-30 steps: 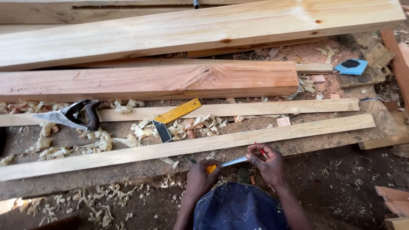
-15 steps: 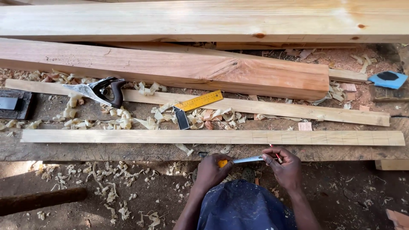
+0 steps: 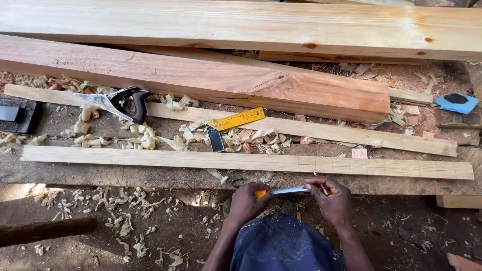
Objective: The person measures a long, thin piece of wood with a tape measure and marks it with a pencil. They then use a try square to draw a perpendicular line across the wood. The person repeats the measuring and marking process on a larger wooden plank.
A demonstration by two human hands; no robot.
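Note:
My left hand (image 3: 249, 201) grips the yellow case of a tape measure (image 3: 260, 192). Its silver blade (image 3: 290, 189) runs right to my right hand (image 3: 333, 198), which pinches the blade's end and also holds a red pencil (image 3: 320, 182). Both hands hover over the near edge of the dark workbench (image 3: 125, 176), just below a long pale wooden strip (image 3: 201, 160) that carries pencil marks towards its right end. My blue-clad lap (image 3: 281, 246) is below the hands.
A second pale strip (image 3: 321, 131) lies farther back with a yellow try square (image 3: 232, 123) and a hand plane (image 3: 120, 103) on it. Behind are a thick reddish beam (image 3: 211, 80) and a wide pale plank (image 3: 241, 25). Wood shavings (image 3: 130, 216) litter bench and ground.
The view has shifted so the boards lie level and farther right in frame. My hands stay on the tape measure and pencil, with the blade drawn out a little between them.

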